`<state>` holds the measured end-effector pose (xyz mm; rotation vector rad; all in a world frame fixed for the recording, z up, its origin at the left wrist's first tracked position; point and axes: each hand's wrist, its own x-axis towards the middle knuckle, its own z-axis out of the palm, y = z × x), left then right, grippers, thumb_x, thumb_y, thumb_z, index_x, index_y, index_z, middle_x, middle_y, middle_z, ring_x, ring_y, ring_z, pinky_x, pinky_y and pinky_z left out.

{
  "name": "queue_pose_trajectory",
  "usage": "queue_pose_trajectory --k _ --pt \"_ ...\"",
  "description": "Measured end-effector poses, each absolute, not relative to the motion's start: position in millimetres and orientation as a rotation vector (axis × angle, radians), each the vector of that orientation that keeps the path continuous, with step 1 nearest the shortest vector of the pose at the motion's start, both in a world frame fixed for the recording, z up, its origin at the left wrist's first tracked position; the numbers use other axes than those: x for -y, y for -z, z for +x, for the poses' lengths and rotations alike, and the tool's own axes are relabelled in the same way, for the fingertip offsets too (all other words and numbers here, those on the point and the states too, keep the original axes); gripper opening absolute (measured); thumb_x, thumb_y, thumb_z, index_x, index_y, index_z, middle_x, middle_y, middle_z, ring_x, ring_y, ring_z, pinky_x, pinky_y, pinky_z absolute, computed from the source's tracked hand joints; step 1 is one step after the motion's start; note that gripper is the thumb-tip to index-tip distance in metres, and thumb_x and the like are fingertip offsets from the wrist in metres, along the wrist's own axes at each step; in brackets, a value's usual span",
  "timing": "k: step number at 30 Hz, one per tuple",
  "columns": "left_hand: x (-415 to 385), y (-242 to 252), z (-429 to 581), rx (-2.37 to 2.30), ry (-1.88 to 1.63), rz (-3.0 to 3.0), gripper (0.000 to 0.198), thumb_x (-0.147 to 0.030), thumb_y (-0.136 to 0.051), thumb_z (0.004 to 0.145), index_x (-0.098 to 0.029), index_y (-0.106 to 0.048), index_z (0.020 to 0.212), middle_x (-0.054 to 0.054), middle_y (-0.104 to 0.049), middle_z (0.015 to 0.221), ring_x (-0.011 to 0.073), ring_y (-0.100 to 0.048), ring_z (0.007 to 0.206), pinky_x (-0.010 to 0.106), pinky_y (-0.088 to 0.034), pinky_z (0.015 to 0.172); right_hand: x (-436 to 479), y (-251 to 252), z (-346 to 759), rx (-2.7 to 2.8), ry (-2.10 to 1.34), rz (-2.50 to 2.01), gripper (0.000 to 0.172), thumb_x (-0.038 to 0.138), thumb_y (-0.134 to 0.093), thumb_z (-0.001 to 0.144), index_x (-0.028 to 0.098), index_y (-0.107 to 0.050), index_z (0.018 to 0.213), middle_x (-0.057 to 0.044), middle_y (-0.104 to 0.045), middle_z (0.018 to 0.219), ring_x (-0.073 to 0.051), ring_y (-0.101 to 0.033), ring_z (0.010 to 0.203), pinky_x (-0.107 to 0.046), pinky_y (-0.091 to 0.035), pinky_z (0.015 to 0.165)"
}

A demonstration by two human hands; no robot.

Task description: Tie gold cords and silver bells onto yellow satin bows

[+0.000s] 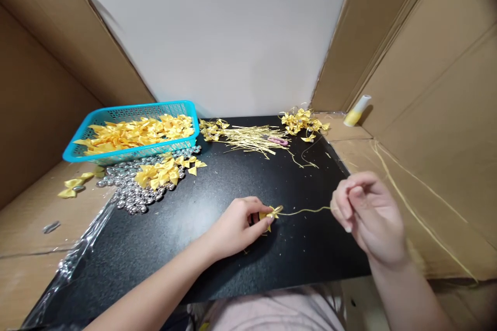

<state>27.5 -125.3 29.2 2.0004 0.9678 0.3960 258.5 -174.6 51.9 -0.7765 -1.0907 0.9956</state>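
Observation:
Low over the middle of the black board, my left hand (241, 225) pinches a small yellow bow (267, 217) between thumb and fingertips. A loop shows at the bow's right end. From there a thin yellow cord (305, 210) runs right to my right hand (365, 209), which is raised near the board's right edge with its fingers curled closed on the cord. The cord looks nearly straight, with a slight wave. The part of the bow under my left fingers is hidden.
A turquoise basket (132, 153) of yellow bows stands back left. Silver beads (130, 186) and loose bows (161, 171) lie before it. Cut gold strips (250, 137), a pink clip (278, 140) and tied bows (301, 121) lie at the back. A yellow-white cone (355, 114) stands right.

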Motion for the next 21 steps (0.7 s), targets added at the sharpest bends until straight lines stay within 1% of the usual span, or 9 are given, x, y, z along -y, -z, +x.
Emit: queue_pose_trajectory --k 2,3,4,6,9,12,14,17,21 --pt "124.9 -25.1 28.4 -0.993 -0.444 1.945 0.029 -0.030 -0.051 0.092 -0.015 -0.076 0.097 0.007 -0.068 0.086 0.0173 -0.061 0.075 0.026 -0.044 0.069 181.7 -41.5 247.9 1.100 -1.080 -0.879 0.013 0.034 -0.059 0.093 0.022 -0.060 0.087 0.008 -0.042 0.052 -0.006 -0.037 0.041 -0.015 -0.031 0.039" --pt "124.8 -23.0 28.5 -1.005 -0.464 1.899 0.029 -0.030 -0.052 0.091 -0.015 -0.076 0.097 0.007 -0.068 0.086 0.0179 -0.061 0.077 0.027 -0.045 0.070 185.1 -36.0 241.5 1.129 -1.126 -0.949 0.016 0.036 -0.057 0.094 0.022 -0.059 0.086 0.008 -0.040 0.054 -0.006 -0.036 0.043 -0.016 -0.030 0.040" --pt "124.8 -20.9 28.4 -1.013 -0.487 1.842 0.028 -0.030 -0.054 0.090 -0.014 -0.076 0.098 0.008 -0.068 0.085 0.0185 -0.062 0.078 0.027 -0.046 0.070 188.1 -30.5 234.8 1.180 -1.173 -1.024 0.018 0.036 -0.055 0.095 0.021 -0.058 0.087 0.007 -0.041 0.056 -0.007 -0.037 0.045 -0.017 -0.031 0.042" --pt "125.3 -17.6 28.1 -1.001 -0.534 1.720 0.026 -0.030 -0.058 0.088 -0.014 -0.075 0.100 0.008 -0.069 0.086 0.0195 -0.063 0.079 0.027 -0.047 0.070 192.0 -21.1 221.9 1.350 -1.195 -1.162 0.019 0.034 -0.052 0.096 0.020 -0.060 0.088 0.004 -0.047 0.062 -0.009 -0.043 0.052 -0.019 -0.036 0.047" --pt "126.9 -16.2 28.2 -0.938 -0.583 1.568 0.025 -0.031 -0.063 0.084 -0.014 -0.075 0.099 0.008 -0.070 0.087 0.0199 -0.063 0.080 0.028 -0.048 0.072 192.3 -13.0 208.1 1.558 -0.996 -1.294 0.019 0.028 -0.051 0.094 0.018 -0.062 0.083 0.000 -0.056 0.068 -0.012 -0.050 0.059 -0.023 -0.041 0.055" --pt "128.7 -19.2 29.5 -0.896 -0.612 1.429 0.025 -0.032 -0.069 0.080 -0.014 -0.076 0.095 0.007 -0.071 0.085 0.0194 -0.063 0.079 0.029 -0.049 0.072 189.6 -11.7 202.5 1.611 -0.789 -1.342 0.017 0.022 -0.051 0.091 0.017 -0.063 0.080 -0.001 -0.059 0.066 -0.012 -0.050 0.055 -0.022 -0.040 0.052" --pt "129.8 -22.2 30.3 -0.877 -0.627 1.320 0.026 -0.033 -0.073 0.076 -0.014 -0.076 0.093 0.007 -0.072 0.087 0.0200 -0.064 0.082 0.030 -0.050 0.077 188.6 -12.9 201.5 1.634 -0.727 -1.346 0.016 0.019 -0.050 0.091 0.017 -0.063 0.081 -0.001 -0.060 0.066 -0.012 -0.051 0.054 -0.022 -0.040 0.051" --pt "131.1 -25.9 30.6 -0.863 -0.627 1.201 0.027 -0.034 -0.077 0.073 -0.014 -0.076 0.091 0.007 -0.075 0.090 0.0209 -0.066 0.085 0.033 -0.050 0.083 189.4 -14.8 200.8 1.657 -0.649 -1.337 0.015 0.016 -0.049 0.090 0.017 -0.061 0.081 0.000 -0.059 0.064 -0.011 -0.052 0.052 -0.022 -0.041 0.050" --pt "131.9 -27.7 30.6 -0.880 -0.621 1.162 0.028 -0.033 -0.080 0.069 -0.014 -0.076 0.089 0.007 -0.076 0.088 0.0205 -0.067 0.083 0.034 -0.051 0.083 191.6 -14.3 199.6 1.669 -0.573 -1.322 0.012 0.014 -0.051 0.089 0.018 -0.059 0.080 0.002 -0.055 0.061 -0.011 -0.051 0.051 -0.020 -0.042 0.049"
